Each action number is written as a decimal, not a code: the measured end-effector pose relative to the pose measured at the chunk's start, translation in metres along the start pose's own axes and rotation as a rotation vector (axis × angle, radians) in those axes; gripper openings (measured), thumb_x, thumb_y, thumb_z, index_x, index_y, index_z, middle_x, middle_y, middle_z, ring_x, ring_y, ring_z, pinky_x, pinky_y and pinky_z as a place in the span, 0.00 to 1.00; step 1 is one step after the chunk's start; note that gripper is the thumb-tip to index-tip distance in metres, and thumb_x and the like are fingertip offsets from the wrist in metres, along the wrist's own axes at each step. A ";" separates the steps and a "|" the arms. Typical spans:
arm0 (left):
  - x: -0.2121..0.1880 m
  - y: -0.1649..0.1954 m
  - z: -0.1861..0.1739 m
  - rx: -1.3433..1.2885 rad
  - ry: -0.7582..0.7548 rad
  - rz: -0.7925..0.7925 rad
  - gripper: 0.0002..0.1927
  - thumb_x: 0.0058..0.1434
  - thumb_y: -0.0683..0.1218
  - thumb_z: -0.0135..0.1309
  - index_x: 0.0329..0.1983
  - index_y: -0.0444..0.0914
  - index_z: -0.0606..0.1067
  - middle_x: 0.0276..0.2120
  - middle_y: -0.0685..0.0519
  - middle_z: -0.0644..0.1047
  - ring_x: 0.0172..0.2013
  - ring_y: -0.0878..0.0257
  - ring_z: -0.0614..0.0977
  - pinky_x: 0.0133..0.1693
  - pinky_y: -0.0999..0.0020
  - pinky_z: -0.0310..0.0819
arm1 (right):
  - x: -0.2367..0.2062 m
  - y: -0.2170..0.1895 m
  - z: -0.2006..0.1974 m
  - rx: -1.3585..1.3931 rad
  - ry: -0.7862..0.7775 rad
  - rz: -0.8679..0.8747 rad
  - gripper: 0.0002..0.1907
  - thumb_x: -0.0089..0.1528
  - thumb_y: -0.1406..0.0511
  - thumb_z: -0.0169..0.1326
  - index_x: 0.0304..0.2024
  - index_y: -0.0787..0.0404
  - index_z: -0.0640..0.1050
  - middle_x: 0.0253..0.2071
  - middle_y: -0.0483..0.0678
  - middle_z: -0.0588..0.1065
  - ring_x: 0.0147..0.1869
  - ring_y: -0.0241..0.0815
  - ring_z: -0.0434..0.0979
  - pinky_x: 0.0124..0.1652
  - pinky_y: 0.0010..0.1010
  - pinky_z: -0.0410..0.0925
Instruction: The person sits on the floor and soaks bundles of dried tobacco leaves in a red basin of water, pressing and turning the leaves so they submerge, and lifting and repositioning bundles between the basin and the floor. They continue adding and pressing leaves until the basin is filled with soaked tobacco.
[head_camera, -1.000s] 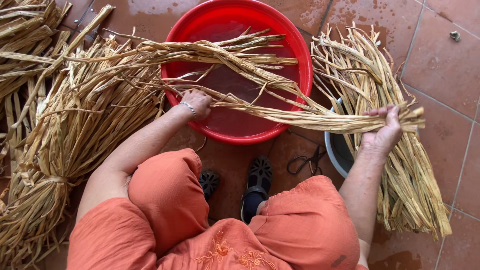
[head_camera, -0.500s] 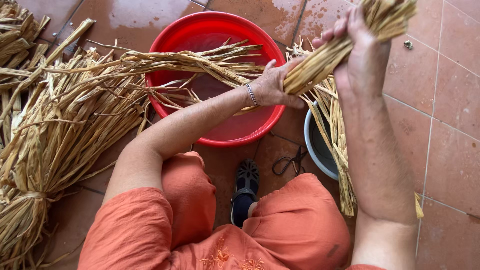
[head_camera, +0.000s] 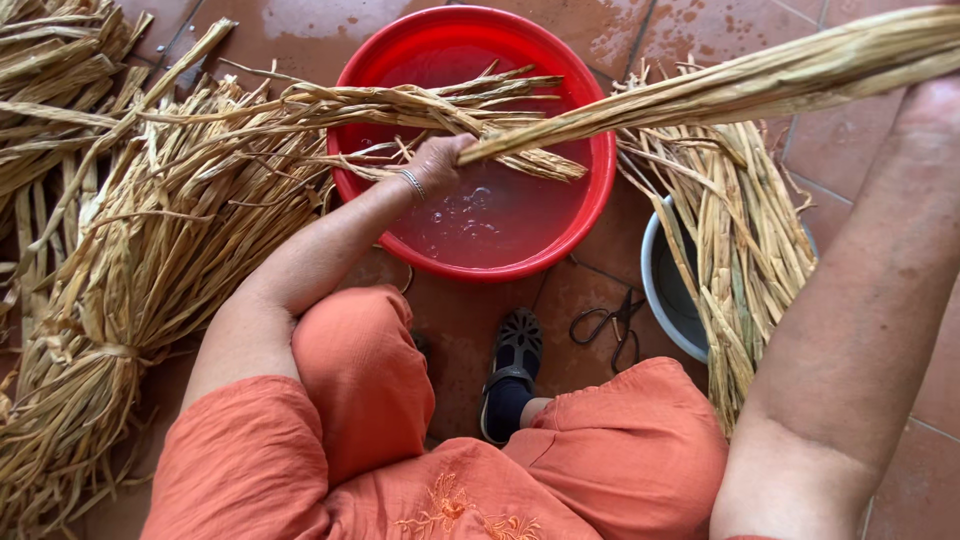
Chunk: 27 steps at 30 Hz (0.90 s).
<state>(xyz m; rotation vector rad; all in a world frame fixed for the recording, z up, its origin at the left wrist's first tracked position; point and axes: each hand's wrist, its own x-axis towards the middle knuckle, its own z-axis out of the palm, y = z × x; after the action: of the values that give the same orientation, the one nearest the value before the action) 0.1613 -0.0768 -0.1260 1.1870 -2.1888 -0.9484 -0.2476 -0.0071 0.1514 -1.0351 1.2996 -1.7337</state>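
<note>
Here, a bundle of dried strips (head_camera: 720, 90) held slanting above the red basin (head_camera: 595, 190).

Left hand (head_camera: 438, 165) closed around the bundle's lower end, over the water. Right hand out of frame at top right; only the forearm shows, grip cannot be told. More strips rest on the grey bucket (head_camera: 660, 300); scissors (head_camera: 608, 325) on the tiles.

Open water in red basin (head_camera: 560, 245) near side; leaf strands (head_camera: 420, 105) span far rim; scissors (head_camera: 608, 325) on floor.
</note>
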 end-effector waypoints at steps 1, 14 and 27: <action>0.005 -0.004 -0.005 0.102 0.006 -0.039 0.16 0.57 0.44 0.60 0.49 0.45 0.75 0.38 0.44 0.81 0.42 0.45 0.83 0.44 0.51 0.76 | -0.003 0.009 -0.005 -0.011 0.000 -0.001 0.10 0.70 0.61 0.57 0.36 0.60 0.75 0.35 0.48 0.75 0.44 0.43 0.80 0.50 0.40 0.77; 0.004 -0.091 0.005 0.898 -0.480 -0.366 0.30 0.57 0.64 0.57 0.52 0.38 0.72 0.45 0.45 0.80 0.48 0.50 0.81 0.49 0.46 0.65 | -0.055 0.277 0.040 -0.767 -0.434 0.035 0.12 0.68 0.60 0.63 0.49 0.56 0.76 0.43 0.44 0.79 0.47 0.39 0.80 0.49 0.31 0.73; 0.010 -0.153 0.089 0.729 -0.942 -0.349 0.17 0.71 0.49 0.45 0.59 0.43 0.77 0.57 0.48 0.79 0.56 0.52 0.81 0.54 0.49 0.73 | -0.109 0.448 0.106 -1.445 -1.137 -0.381 0.24 0.47 0.72 0.63 0.45 0.47 0.82 0.45 0.53 0.79 0.51 0.57 0.76 0.45 0.43 0.74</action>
<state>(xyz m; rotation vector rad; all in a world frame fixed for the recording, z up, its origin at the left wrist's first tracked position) 0.1769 -0.1131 -0.2985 1.7154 -3.3439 -0.9950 -0.0695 -0.0538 -0.2849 -2.5809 1.3997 0.1559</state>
